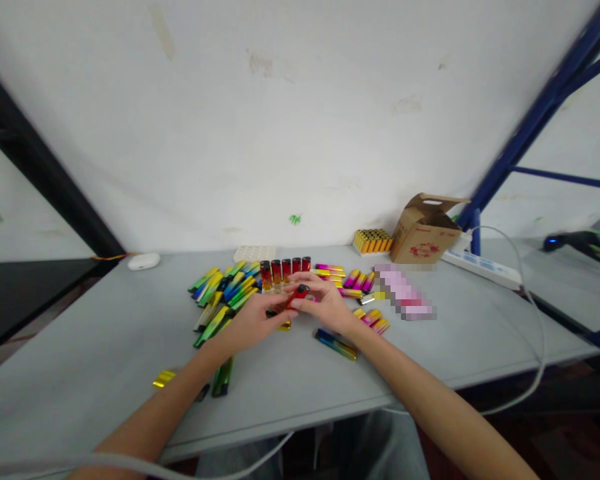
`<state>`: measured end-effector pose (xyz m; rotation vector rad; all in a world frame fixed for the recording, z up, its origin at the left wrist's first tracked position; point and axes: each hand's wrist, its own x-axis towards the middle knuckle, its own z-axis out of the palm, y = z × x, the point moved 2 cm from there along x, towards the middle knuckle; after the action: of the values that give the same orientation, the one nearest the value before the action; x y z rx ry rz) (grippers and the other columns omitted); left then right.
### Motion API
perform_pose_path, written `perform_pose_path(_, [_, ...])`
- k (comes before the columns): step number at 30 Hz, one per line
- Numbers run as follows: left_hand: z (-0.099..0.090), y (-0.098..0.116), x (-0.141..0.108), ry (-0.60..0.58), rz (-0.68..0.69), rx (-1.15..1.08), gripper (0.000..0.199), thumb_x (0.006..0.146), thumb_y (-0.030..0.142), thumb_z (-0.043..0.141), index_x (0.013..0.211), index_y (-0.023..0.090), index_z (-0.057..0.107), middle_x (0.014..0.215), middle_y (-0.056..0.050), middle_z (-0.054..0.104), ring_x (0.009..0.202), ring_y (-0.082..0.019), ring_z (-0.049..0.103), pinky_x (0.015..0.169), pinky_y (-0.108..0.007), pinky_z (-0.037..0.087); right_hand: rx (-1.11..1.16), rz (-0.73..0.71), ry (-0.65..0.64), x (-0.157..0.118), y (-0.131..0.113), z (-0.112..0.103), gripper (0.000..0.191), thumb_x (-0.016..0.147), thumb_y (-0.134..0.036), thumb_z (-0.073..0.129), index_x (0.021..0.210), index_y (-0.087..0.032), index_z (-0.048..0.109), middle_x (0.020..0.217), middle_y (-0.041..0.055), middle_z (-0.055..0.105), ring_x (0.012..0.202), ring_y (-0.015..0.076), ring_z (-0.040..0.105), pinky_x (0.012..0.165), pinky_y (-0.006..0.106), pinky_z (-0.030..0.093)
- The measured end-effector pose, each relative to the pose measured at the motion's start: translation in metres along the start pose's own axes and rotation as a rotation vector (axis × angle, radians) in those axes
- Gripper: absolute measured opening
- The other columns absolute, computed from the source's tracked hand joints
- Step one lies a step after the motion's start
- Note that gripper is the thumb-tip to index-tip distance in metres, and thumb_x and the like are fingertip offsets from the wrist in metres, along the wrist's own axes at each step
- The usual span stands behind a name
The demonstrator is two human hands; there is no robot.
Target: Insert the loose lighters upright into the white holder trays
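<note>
A red lighter (299, 294) with a black top is held between my two hands at the middle of the table. My left hand (260, 319) has its fingers closed at the lighter's lower left. My right hand (325, 301) pinches it from the right. Just behind my hands, several red lighters (276, 272) stand upright in a row. Left of them lies a pile of green, blue and yellow metallic lighters (225, 293). Pink and yellow ones (360, 280) lie to the right. A blue and gold one (336, 344) rests below my right hand.
An open cardboard box (423, 243) and a tray of orange lighters (373, 241) stand at the back right. Beside them are a power strip (483, 268) and a hanging cable. A white case (144, 261) lies back left; a white grid tray (255, 253) sits by the wall.
</note>
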<state>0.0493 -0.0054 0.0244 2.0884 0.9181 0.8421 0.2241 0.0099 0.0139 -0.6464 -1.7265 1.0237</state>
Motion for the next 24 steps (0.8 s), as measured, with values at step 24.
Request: perform_pose_path(24, [-0.016,-0.010,0.004,0.314,-0.278,-0.779,0.035,0.076,0.040,0.078,0.092,0.014,0.060,0.090,-0.011,0.077,0.078,-0.023,0.074,0.078,-0.041,0.060,-0.624,-0.088,0.177,0.001,0.010,-0.027,0.022,0.095,-0.028,0.049,0.091,-0.018,0.069,0.094,0.0103,0.069,0.095,0.0236,0.061,0.093,0.041,0.044])
